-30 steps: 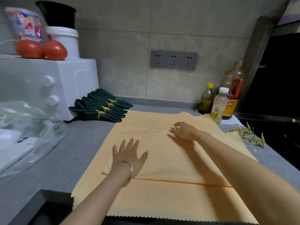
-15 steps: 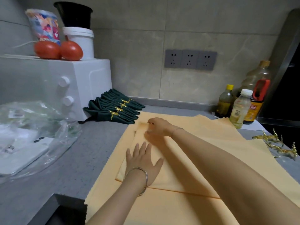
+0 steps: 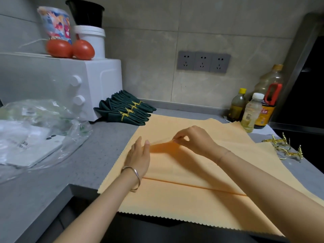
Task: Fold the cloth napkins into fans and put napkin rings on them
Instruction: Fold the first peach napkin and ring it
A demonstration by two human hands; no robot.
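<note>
A folded pale orange napkin (image 3: 184, 169) lies on top of more orange cloth spread over the grey counter (image 3: 78, 163). My right hand (image 3: 191, 139) pinches the napkin's far left corner and lifts it a little off the cloth. My left hand (image 3: 138, 156) lies with straight fingers on the napkin's left edge, just below that raised corner. Several dark green napkin fans (image 3: 126, 111) with gold rings lie at the back by the white oven. Loose gold napkin rings (image 3: 284, 148) sit at the right of the counter.
A white oven (image 3: 70, 83) stands at the back left with two tomatoes (image 3: 70, 49), a paper cup and tubs on top. A clear plastic bag (image 3: 40, 130) holding a white phone lies left. Bottles (image 3: 254, 109) stand back right beside a black appliance. The cloth hangs over the counter's front edge.
My right hand has gone from lying on the napkin to pinching its far left corner and raising it. My left hand slid up along the left edge. The view shifted left.
</note>
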